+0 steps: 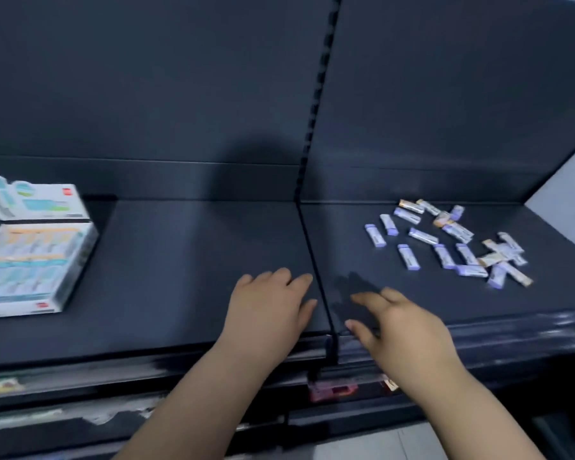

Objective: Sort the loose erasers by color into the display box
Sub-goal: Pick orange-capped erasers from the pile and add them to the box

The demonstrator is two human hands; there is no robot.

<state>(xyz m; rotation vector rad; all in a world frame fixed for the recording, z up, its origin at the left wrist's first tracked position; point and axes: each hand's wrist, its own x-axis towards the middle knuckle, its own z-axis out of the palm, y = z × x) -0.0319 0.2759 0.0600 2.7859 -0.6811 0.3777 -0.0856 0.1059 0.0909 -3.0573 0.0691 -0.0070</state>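
Observation:
Several loose erasers (445, 242), mostly purple with a few orange ones, lie scattered on the right half of the dark shelf. The display box (30, 260), white and teal with its lid flap raised, stands at the far left with rows of erasers inside. My left hand (273, 303) lies flat on the shelf near the middle seam, fingers straight, holding nothing. My right hand (399, 327) hovers just right of the seam with fingers spread, empty, well short of the eraser pile.
A dark shelf (180, 260) runs the full width, split by a vertical divider rail (312, 161). A dark back panel rises behind. Below the front edge are price-tag strips and a pink label (332, 390). A light wall shows at the far right.

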